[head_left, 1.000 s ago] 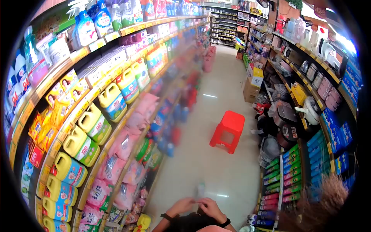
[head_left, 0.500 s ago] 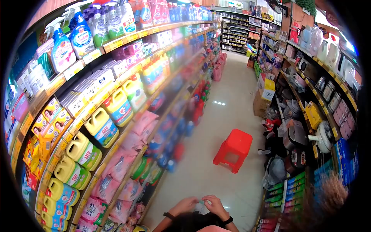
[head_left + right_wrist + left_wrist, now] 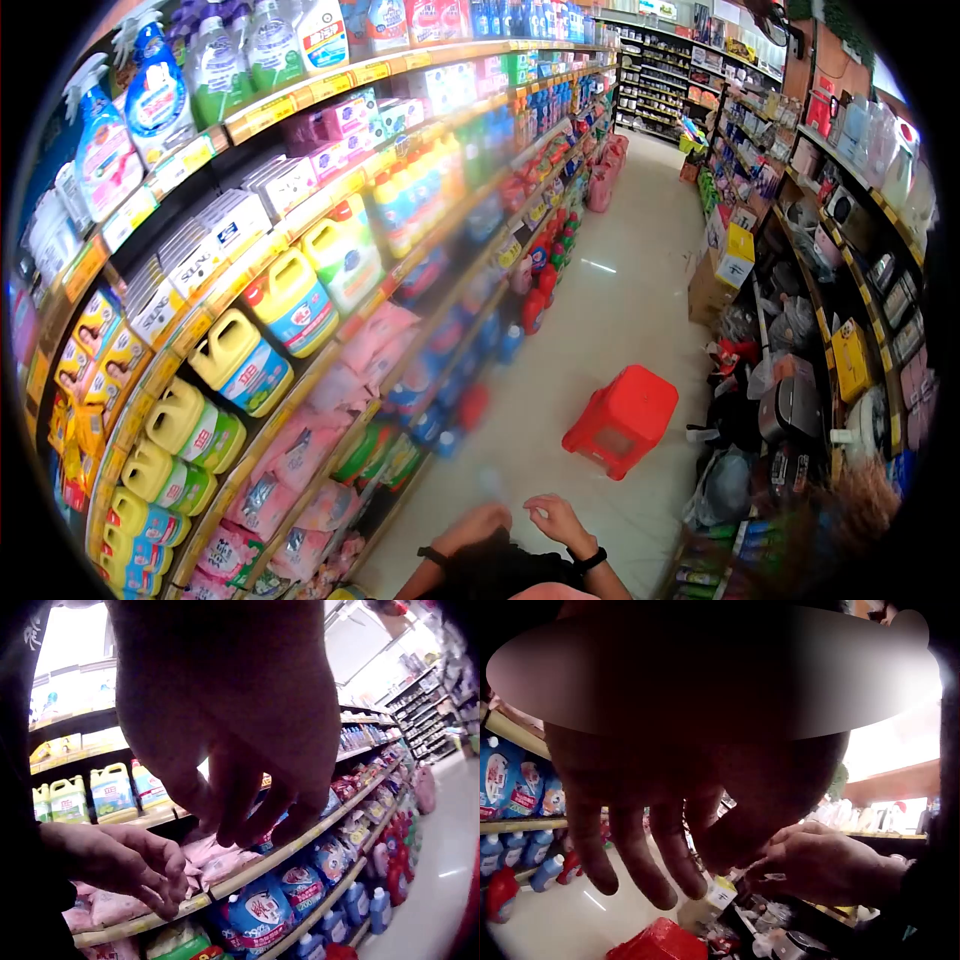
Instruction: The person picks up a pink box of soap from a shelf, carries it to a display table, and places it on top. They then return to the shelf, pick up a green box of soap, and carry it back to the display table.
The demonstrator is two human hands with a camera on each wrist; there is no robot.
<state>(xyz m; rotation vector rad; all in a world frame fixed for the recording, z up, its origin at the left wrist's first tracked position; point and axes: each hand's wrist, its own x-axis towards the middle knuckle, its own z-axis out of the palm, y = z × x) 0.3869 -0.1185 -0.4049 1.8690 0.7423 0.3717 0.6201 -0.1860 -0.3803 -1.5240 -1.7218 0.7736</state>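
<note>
In the head view both hands are low in front of the body, close together with a small gap between them. My left hand (image 3: 478,526) has relaxed fingers, hanging loosely apart in the left wrist view, with nothing seen in them. My right hand (image 3: 556,524) is bent at the fingers; the right wrist view shows them loosely curved, holding nothing visible. A faint pale blur lies just ahead of the hands. Beyond them on the floor stands a red plastic stool (image 3: 640,400), touched by neither hand.
A long shelf (image 3: 300,95) runs along the left with yellow jugs (image 3: 245,365), spray bottles (image 3: 155,90) and pink bags (image 3: 300,450). To the right, another shelf holds appliances (image 3: 790,410) and a yellow box (image 3: 850,360). Cardboard boxes (image 3: 710,285) stand along the pale aisle floor (image 3: 610,270).
The fingertips of the two hands, together earlier around something small and pale, have moved apart. The head view has shifted, so the stool appears lower and farther right.
</note>
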